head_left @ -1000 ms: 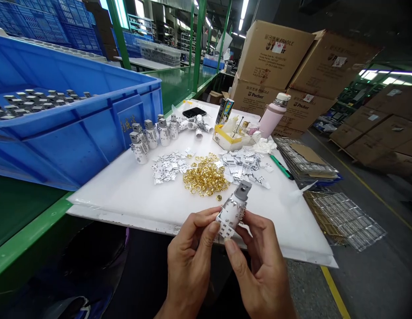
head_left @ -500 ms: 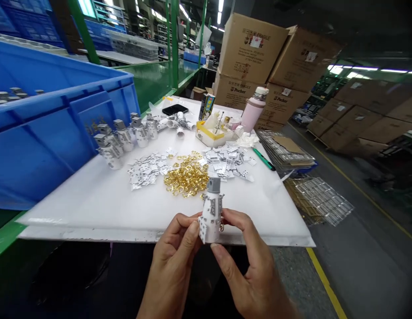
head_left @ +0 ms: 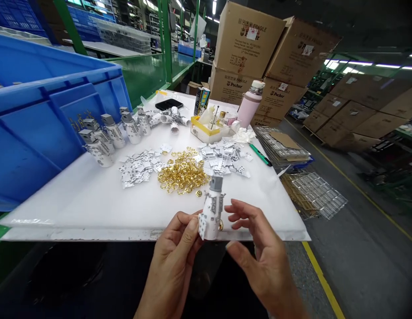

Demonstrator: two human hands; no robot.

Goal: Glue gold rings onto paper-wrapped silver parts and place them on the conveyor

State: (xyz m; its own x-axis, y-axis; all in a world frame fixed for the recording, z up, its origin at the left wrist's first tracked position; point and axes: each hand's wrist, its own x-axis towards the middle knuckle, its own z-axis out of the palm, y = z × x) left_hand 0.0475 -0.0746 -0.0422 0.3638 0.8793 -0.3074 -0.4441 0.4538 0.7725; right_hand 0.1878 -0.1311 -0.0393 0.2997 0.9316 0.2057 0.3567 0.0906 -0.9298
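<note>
My left hand [head_left: 181,241] pinches a white, tower-like model part [head_left: 212,215] by its lower left side, over the table's front edge. The part stands upright, with a grey block on top, grey fittings on its wall, a small white panel at lower left and a gold ring at lower right. My right hand [head_left: 255,248] is just to its right, fingers apart, touching nothing. Beyond them lies a heap of gold rings [head_left: 182,175], with a pile of small white panels on the left [head_left: 141,166] and another pile of panels [head_left: 224,157] on the right.
Several similar tower parts [head_left: 114,130] stand beside a blue bin [head_left: 59,119] at left. Toward the back are a black phone [head_left: 169,103], a yellow-edged tray [head_left: 206,133] and a pink bottle [head_left: 248,106]. A green cutter [head_left: 259,154] lies near the right edge.
My right hand has let go of the tower part and moved off to the right, its fingers spreading. My left hand keeps its hold. The view has shifted slightly.
</note>
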